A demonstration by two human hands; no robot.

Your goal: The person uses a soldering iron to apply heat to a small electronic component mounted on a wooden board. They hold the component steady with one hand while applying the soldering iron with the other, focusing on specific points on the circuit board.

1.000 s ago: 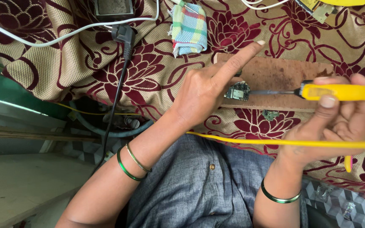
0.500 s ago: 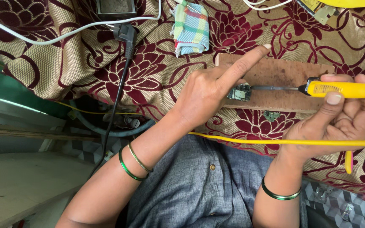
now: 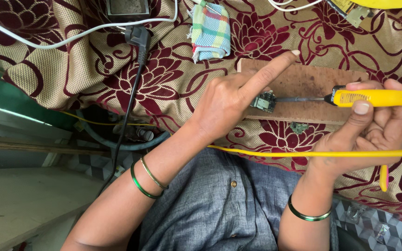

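The right hand (image 3: 373,135) is curled shut around a yellow-handled soldering iron (image 3: 373,97), thumb pressed on its underside, with the dark metal tip reaching out past the fingers toward the left hand (image 3: 229,104). That left hand is loosely folded, its index finger stretched straight out above the tip, and its lower fingers pin a small green circuit board (image 3: 264,101) onto a flat brown wooden block (image 3: 312,86). Just below the right hand's knuckles a thin yellow cable (image 3: 303,153) runs across a maroon-and-beige flowered cloth (image 3: 164,79). Well above the left hand lies a folded checked rag (image 3: 209,31).
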